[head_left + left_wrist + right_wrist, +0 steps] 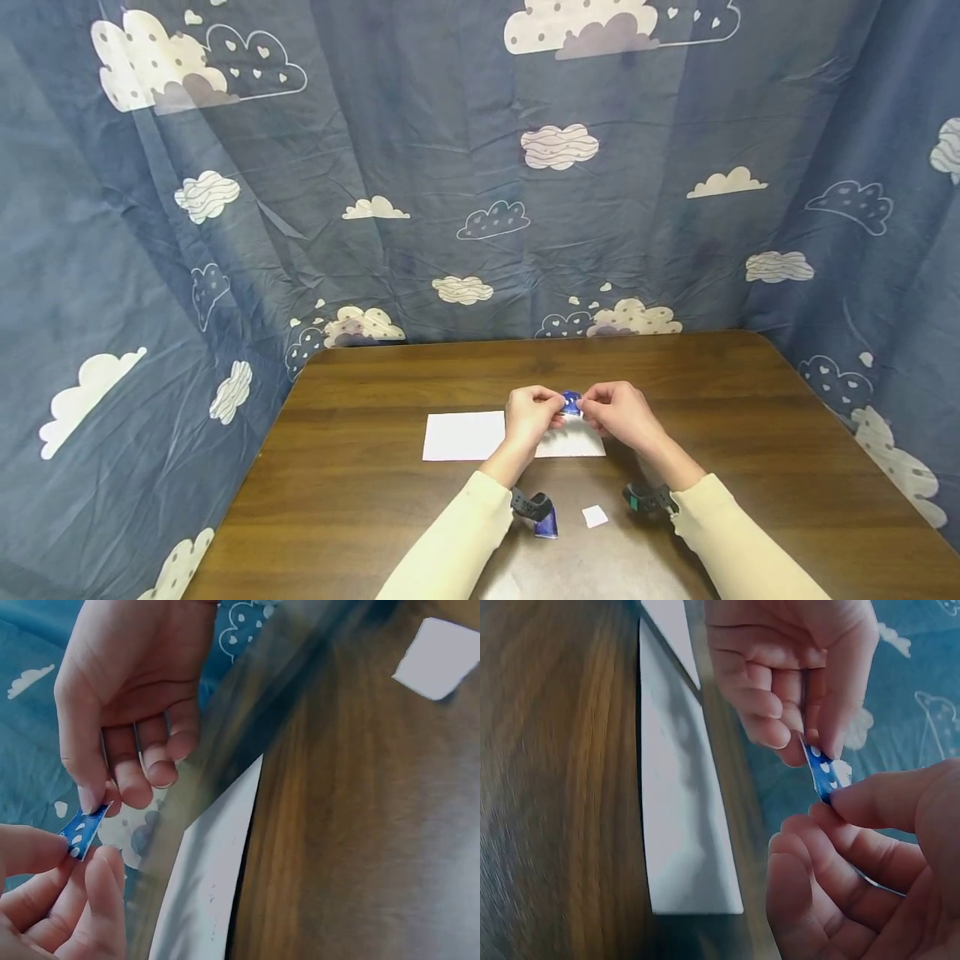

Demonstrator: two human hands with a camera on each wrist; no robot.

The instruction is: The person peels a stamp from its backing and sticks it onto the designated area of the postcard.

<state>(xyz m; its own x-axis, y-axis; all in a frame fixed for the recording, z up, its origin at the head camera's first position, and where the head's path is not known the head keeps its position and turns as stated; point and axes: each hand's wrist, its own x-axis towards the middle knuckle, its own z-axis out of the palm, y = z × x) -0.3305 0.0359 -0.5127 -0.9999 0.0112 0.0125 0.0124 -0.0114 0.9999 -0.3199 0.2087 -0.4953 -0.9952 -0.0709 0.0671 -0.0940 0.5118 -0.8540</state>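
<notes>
And here we are at a brown wood-grained tabletop (360,392), a pale gleam on its near part, with dark blue fabric curtains (420,125) hung behind it and down both sides, printed all over with white and outlined clouds. Two flat white rectangular panels (463,436) lie side by side mid-table, the right-hand one partly covered by the hands.

Now the action: the left hand (531,412) and the right hand (621,408) face each other, and between them is the small blue glossy piece with white marks (572,402), held up off the table! Both have it in a thumb-and-finger pinch, one at each end. Cream sleeves (465,525) run back from dark wrist straps (532,504).

Over to the differences! Only the head view gives us a second blue piece (547,523), lying on the table beside the left strap and partly hidden by it. A small white square (595,516) rests nearby; the left wrist view picks that up too, but the right wrist view does not. The left wrist camera catches faint dark specks on a panel, while the right wrist one reveals a rough whitish edge on the pinched piece.
</notes>
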